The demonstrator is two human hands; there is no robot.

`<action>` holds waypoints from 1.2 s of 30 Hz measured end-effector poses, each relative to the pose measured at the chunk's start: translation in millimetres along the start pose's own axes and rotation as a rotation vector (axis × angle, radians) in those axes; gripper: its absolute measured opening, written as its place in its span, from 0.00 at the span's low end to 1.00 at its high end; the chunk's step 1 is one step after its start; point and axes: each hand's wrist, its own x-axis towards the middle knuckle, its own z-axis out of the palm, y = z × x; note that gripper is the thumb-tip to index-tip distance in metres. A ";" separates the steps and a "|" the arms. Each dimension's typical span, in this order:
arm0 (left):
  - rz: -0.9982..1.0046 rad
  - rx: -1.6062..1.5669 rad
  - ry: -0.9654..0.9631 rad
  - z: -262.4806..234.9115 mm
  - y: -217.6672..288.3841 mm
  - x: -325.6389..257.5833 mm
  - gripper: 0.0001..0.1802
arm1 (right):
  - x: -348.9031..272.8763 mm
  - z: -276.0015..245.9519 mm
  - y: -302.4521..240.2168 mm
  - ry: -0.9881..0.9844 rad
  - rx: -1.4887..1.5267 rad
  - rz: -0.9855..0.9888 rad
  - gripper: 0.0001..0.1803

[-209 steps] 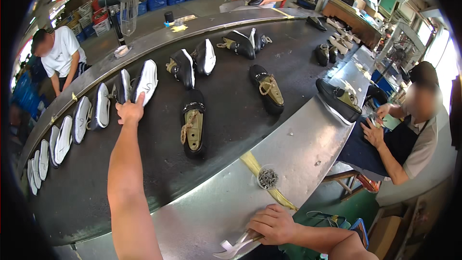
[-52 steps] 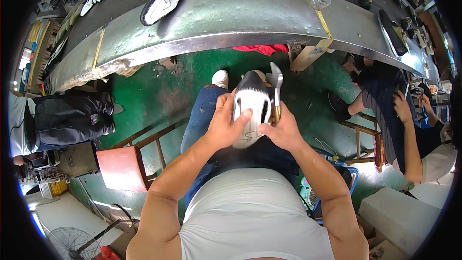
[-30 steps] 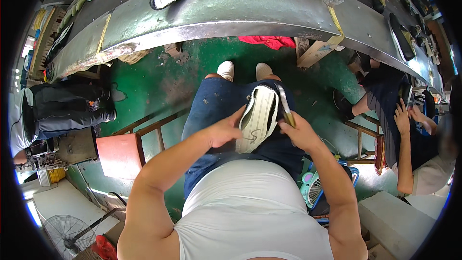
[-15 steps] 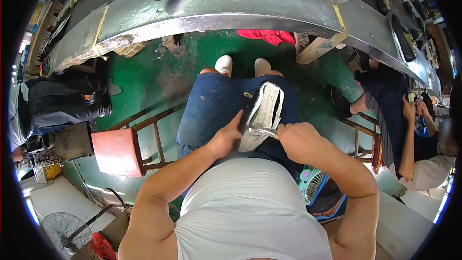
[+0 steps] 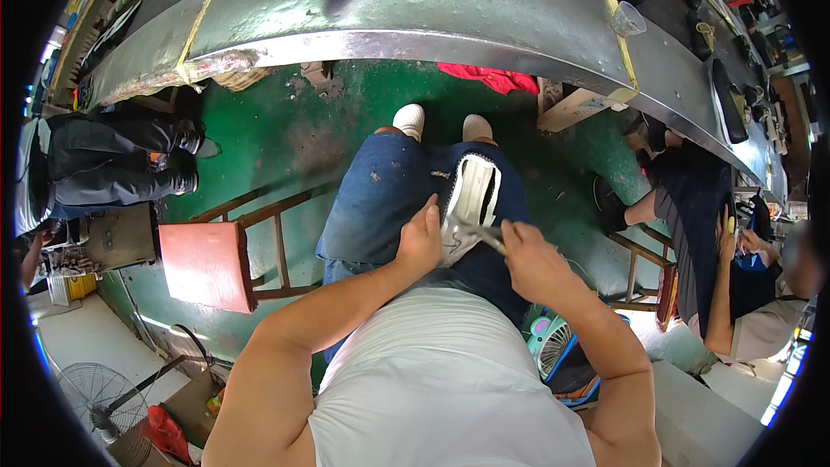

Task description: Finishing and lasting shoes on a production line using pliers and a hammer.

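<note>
White shoe sole propped on the lap, held by the left hand while the right hand works a metal tool at its near end.

The sole lies on the blue-jeaned thighs, its long axis running away from the body toward the white shoes on the green floor, tilted a little to the right. The left hand is curled against the sole's near left edge, touching it; the right hand sits just beside the sole's near right corner, fingers closed in a pinch on the slim tool, whose tip reaches across to the sole. Both hands are at the sole's near end, the left one closer. The tool's working end is too small to make out, and the sole's underside is hidden.
</note>
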 end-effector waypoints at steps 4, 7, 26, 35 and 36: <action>0.278 0.164 -0.024 -2.0 1.0 -0.1 0.27 | 21.0 -3.6 14.4 0.112 -0.181 0.010 0.28; 0.369 0.282 -0.116 -9.1 7.8 0.7 0.29 | 21.9 13.6 35.9 -0.102 -0.087 0.142 0.23; 0.108 0.886 -0.851 -31.3 111.2 26.6 0.31 | 15.5 30.6 43.2 -0.030 0.310 0.324 0.20; -0.136 0.178 -0.429 -37.6 38.1 -7.2 0.45 | 8.1 0.9 22.9 -0.046 0.644 0.263 0.21; -0.140 0.178 -0.429 -38.3 36.8 -6.2 0.45 | 3.5 6.1 17.1 -0.050 0.646 0.262 0.21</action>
